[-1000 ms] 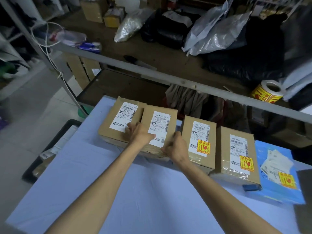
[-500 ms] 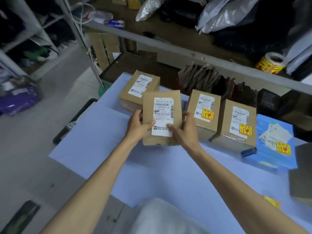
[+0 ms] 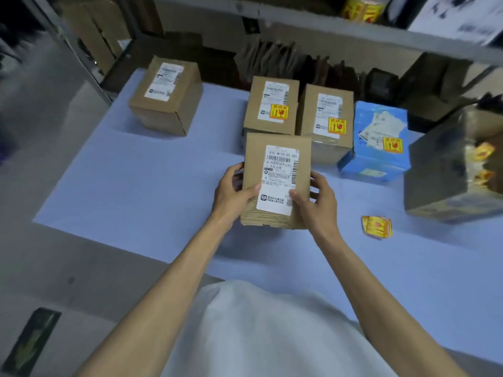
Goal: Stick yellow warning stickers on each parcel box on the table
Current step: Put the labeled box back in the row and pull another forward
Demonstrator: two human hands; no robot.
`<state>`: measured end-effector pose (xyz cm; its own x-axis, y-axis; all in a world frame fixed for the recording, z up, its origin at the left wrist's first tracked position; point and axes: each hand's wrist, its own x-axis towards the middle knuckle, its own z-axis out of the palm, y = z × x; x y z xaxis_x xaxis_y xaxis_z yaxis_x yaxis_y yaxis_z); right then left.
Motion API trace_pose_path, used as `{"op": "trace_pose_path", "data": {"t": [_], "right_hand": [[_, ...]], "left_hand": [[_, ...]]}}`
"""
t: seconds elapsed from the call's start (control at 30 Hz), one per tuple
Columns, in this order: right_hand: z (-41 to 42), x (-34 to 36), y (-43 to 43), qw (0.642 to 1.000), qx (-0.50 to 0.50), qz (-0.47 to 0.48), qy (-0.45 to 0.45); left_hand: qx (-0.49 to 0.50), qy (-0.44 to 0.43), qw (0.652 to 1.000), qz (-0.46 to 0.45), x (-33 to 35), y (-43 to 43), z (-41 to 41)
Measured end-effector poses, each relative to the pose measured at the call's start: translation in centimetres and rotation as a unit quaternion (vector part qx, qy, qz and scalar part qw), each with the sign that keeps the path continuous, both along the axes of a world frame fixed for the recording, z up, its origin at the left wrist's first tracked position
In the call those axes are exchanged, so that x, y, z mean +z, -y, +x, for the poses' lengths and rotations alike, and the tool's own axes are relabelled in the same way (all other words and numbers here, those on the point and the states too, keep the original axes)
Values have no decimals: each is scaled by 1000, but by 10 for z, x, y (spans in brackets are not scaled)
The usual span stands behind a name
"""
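Observation:
A brown parcel box point(image 3: 277, 148) with a white shipping label and no yellow sticker sits mid-table, held on both sides. My left hand point(image 3: 234, 194) grips its left edge, my right hand point(image 3: 317, 198) its right edge, thumbs on top. Behind it stand two brown boxes point(image 3: 272, 104) point(image 3: 326, 121) and a blue box point(image 3: 381, 134), each with a yellow warning sticker. Another brown box point(image 3: 166, 96) without a sticker stands apart at the far left. A small stack of loose yellow stickers point(image 3: 377, 227) lies on the table to my right.
The table point(image 3: 136, 186) has a pale blue cover; its left edge drops to a grey floor. A large dark box point(image 3: 457, 170) with yellow stickers stands at the right. A sticker roll point(image 3: 362, 8) sits on the metal shelf above the back.
Both hands have drawn the unlabelled brown box out of the back row toward me to mid-table. The view has tilted down and the loose sticker stack has come into sight.

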<state>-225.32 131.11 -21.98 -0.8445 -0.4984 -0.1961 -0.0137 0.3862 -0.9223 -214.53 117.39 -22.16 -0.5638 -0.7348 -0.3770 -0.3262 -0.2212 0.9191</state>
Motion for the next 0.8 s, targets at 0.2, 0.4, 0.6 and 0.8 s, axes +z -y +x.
{"op": "trace_pose_path", "data": {"t": [0.2,0.4,0.6,0.8], "right_hand": [[-26,-12,-56,997,-77,2,17],[-39,-33,-80,995,-81,29,54],[-45,-49,-91,996,-28,36,70],[-77,-74,-130,971,-86,209,-79]], "left_hand": [[-64,-2,998,16,-6,-43,-43],[-109,38,993,20,-30,-67,-55],[-125,71,990,2,-42,-74,-53],[-132,83,985,-69,-44,-84,-56]]}}
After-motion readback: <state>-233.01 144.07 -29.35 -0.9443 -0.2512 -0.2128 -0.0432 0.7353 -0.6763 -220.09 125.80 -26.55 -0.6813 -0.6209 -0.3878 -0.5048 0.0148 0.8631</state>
